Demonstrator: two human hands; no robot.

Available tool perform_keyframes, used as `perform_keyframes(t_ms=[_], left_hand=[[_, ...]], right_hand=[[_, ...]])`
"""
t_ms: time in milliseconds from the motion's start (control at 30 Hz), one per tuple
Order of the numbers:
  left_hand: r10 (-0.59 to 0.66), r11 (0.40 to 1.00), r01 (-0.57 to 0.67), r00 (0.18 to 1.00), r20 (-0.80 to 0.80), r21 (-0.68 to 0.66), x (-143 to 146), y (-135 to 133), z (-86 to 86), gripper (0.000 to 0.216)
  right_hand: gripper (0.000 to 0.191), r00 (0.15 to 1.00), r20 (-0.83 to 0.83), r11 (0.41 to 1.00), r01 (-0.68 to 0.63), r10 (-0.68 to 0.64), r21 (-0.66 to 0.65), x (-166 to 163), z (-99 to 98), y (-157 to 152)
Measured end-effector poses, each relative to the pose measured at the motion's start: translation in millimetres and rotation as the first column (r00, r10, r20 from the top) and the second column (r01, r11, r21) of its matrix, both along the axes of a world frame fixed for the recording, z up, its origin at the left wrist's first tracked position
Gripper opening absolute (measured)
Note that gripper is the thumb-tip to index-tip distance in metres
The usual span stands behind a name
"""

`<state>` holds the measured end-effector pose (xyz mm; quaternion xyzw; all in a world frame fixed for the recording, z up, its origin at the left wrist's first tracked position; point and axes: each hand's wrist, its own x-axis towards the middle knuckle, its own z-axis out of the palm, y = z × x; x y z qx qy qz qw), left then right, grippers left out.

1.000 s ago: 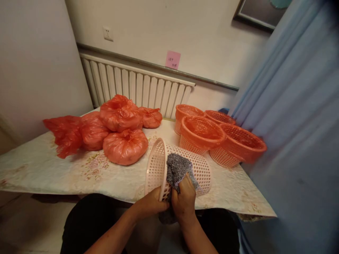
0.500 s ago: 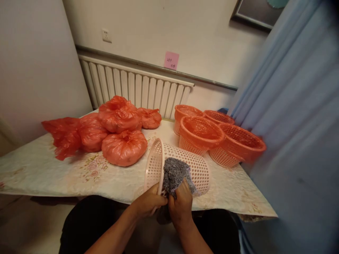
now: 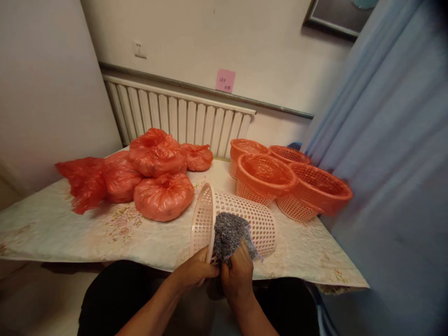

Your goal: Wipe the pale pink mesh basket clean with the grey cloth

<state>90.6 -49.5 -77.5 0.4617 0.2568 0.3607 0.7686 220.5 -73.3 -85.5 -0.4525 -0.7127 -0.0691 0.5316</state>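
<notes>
A pale pink perforated plastic basket (image 3: pixel 257 218) lies on its side at the table's front edge, its mouth facing left. My left hand (image 3: pixel 198 269) is closed on the rim at the near side, thumb outside. My right hand (image 3: pixel 240 273) is closed on a dark grey fuzzy cloth (image 3: pixel 231 231) with a light purple edge, pressed against the basket's outer wall close to the rim. Part of the cloth hangs below my fingers. The two hands are nearly touching.
Several tied red plastic bags (image 3: pixel 164 196) sit on the left of the table. Several baskets lined with red bags (image 3: pixel 266 175) stand at the back right. A flowered cloth (image 3: pixel 122 228) covers the table. A blue curtain (image 3: pixel 388 163) hangs at the right, and a radiator (image 3: pixel 175 112) runs behind.
My right hand and the cloth have shifted very slightly left and down along the basket wall. The basket and my left hand stay almost where they were.
</notes>
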Motion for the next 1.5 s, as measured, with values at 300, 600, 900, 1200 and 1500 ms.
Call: perform_keyframes(t_ms=[300, 600, 900, 1200, 1500], left_hand=[[-0.024, 0.999, 0.024, 0.999, -0.023, 0.033, 0.4, 0.0, 1.2, 0.052], [-0.024, 0.999, 0.025, 0.999, -0.034, 0.031, -1.2, 1.2, -7.0, 0.048], [-0.034, 0.999, 0.036, 0.997, -0.062, 0.029, -1.0, 0.8, -6.3, 0.05], [-0.027, 0.999, 0.03, 0.997, -0.077, 0.038, -2.6, 2.9, -15.4, 0.048], [-0.04, 0.998, 0.043, 0.997, -0.071, 0.042, -2.3, 4.7, -22.1, 0.046]], right_hand=[[0.045, 1.0, 0.015, 1.0, 0.0, 0.0, -0.009, 0.8, -5.8, 0.5], [0.043, 1.0, 0.028, 1.0, 0.006, -0.006, -0.008, 1.5, -6.6, -1.8], [0.043, 0.999, 0.035, 1.0, -0.008, 0.008, 0.013, 1.8, -7.3, -1.0], [0.039, 1.0, 0.031, 1.0, -0.007, 0.006, 0.018, 1.3, -4.5, -2.4], [0.036, 1.0, 0.026, 1.0, 0.005, -0.005, 0.009, 0.7, -6.4, -2.3]])
